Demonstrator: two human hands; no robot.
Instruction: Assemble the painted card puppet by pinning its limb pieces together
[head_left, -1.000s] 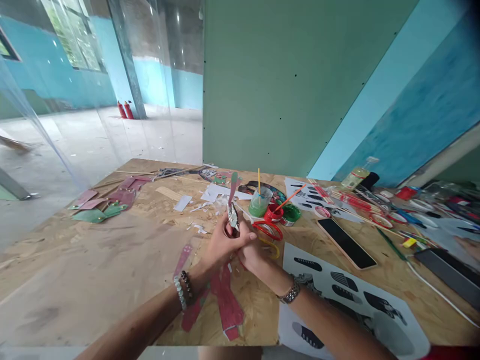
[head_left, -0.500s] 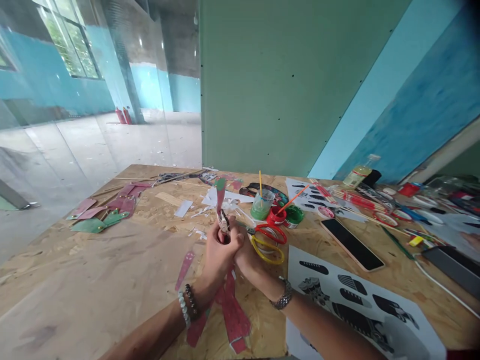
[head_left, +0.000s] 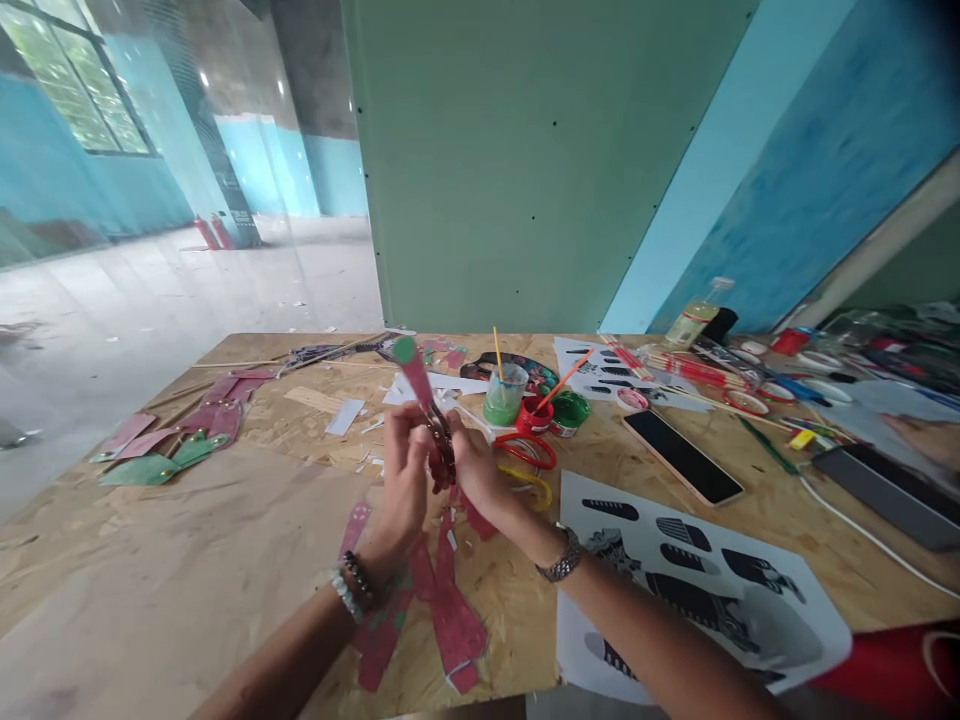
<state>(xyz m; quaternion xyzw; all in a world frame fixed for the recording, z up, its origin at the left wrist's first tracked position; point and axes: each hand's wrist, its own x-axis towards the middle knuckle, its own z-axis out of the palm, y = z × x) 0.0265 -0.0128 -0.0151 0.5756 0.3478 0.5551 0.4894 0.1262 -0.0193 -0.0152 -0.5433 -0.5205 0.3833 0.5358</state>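
Green-tipped pink strip (head_left: pixel 415 374) rises from the plier-like tool (head_left: pixel 444 442) above the desk (head_left: pixel 519 625), with the right hand (head_left: pixel 478 466) wrapped around the tool and the left hand (head_left: pixel 403 482) curled close beside it, though whether that one pinches strip or tool I cannot tell.

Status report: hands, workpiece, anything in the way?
Left hand, right hand together on metal tool. Pink strip at tool's head, green tip up. Scissors beside right hand.
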